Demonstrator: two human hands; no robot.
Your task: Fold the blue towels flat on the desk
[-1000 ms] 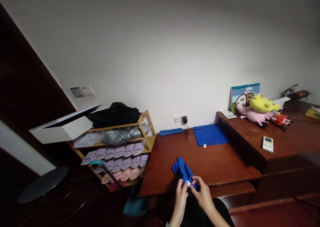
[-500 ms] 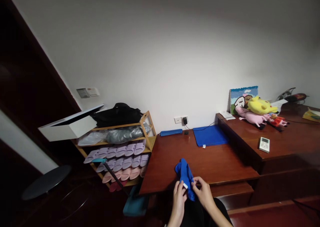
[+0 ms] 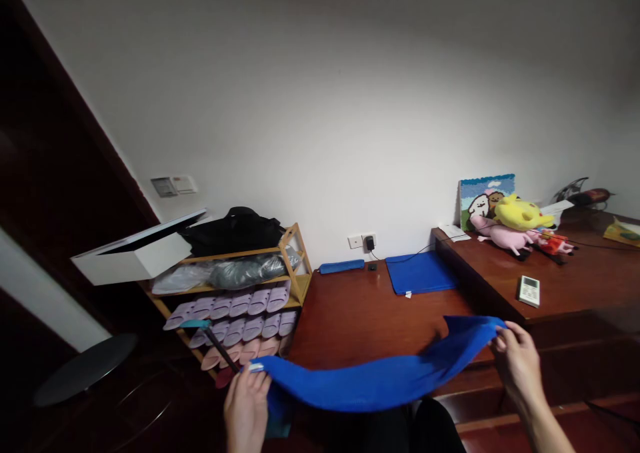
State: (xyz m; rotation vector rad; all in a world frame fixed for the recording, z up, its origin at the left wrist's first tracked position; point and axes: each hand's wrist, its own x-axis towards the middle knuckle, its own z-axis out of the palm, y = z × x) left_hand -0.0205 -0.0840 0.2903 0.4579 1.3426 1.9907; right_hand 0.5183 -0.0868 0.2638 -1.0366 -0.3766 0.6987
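A long blue cloth [image 3: 360, 385] hangs between my two hands, sagging in the middle above my lap and the table's front edge. My left hand [image 3: 246, 403] pinches its left end, beside a small white tag [image 3: 257, 367]. At the other end, my right hand [image 3: 517, 360] grips a corner between thumb and fingers, and a loose flap of cloth spreads behind it. Flat at the back of the brown table [image 3: 345, 313] lies another blue cloth [image 3: 423, 272] with a white tag. A narrow folded blue cloth [image 3: 342, 266] rests along the wall.
At left stands a wooden shoe rack [image 3: 295, 266] with purple and pink slippers [image 3: 240, 303], a black bag [image 3: 235, 232] and a white box [image 3: 135, 256]. The raised desk [image 3: 575, 280] at right holds plush toys [image 3: 520, 216] and a remote control [image 3: 529, 291]. A black round stool [image 3: 85, 368] stands far left.
My hands have moved far apart, left hand leftward and right hand rightward. The bunched blue cloth is now stretched out between them and lifted off the table.
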